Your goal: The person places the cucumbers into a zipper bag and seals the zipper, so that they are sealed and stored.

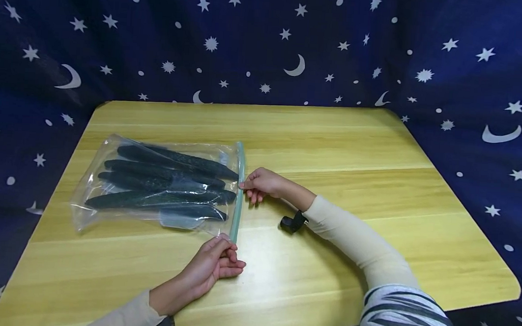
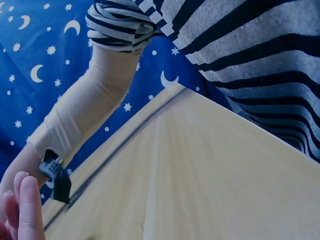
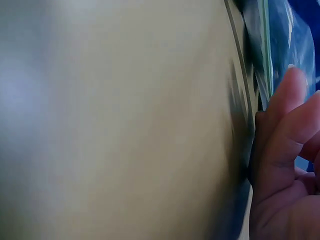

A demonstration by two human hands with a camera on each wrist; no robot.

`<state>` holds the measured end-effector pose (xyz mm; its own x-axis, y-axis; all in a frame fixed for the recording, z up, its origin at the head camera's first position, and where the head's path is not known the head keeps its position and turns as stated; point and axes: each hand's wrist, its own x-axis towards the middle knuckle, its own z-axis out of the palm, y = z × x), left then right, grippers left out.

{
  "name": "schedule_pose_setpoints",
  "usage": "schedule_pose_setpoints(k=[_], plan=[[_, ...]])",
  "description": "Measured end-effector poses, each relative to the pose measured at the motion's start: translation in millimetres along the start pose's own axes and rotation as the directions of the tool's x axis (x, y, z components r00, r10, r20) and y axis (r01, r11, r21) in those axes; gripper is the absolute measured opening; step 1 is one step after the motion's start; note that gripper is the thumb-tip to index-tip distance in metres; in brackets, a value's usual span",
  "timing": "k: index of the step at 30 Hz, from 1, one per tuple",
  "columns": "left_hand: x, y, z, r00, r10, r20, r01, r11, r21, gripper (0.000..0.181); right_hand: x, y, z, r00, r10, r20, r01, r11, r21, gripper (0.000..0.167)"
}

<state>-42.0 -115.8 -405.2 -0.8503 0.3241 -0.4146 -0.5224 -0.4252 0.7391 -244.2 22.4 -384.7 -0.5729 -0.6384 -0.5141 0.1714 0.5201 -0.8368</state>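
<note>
A clear zip-top bag (image 1: 195, 231) with a teal closure strip (image 1: 236, 216) lies flat on the wooden table, its strip facing right. Inside it are several long, dark green cucumbers (image 1: 152, 200), side by side. My right hand (image 1: 264, 182) pinches the strip near its middle between thumb and forefinger. At the strip's near end, my left hand (image 1: 211, 264) pinches the corner of the bag, its other fingers loosely bent. The right wrist view shows the right hand (image 3: 285, 155) beside the bag (image 3: 287, 45). Only fingertips of the left hand (image 2: 27, 210) show in the left wrist view.
The pale wooden table (image 1: 333, 142) reaches beyond the bag on all sides. A dark blue curtain (image 1: 259, 35) with stars and moons hangs behind and beside it. A black wrist camera (image 1: 293, 223) sits below the right wrist, close to the tabletop.
</note>
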Motion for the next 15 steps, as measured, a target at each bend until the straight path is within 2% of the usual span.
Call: schedule_pose_setpoints(k=[8, 15], plan=[[-2.1, -3.5, 2.2, 1.0, 0.004, 0.013, -0.004, 1.0, -0.011, 0.011, 14.7, -10.6, -17.8, 0.998, -0.012, -0.064, 0.014, 0.999, 0.03, 0.026], [-2.9, -4.9, 3.6, 0.999, -0.018, 0.032, 0.019, 1.0, -0.017, 0.01, 22.7, -16.6, -36.2, 0.99, -0.005, -0.144, 0.012, 0.999, 0.042, 0.027]])
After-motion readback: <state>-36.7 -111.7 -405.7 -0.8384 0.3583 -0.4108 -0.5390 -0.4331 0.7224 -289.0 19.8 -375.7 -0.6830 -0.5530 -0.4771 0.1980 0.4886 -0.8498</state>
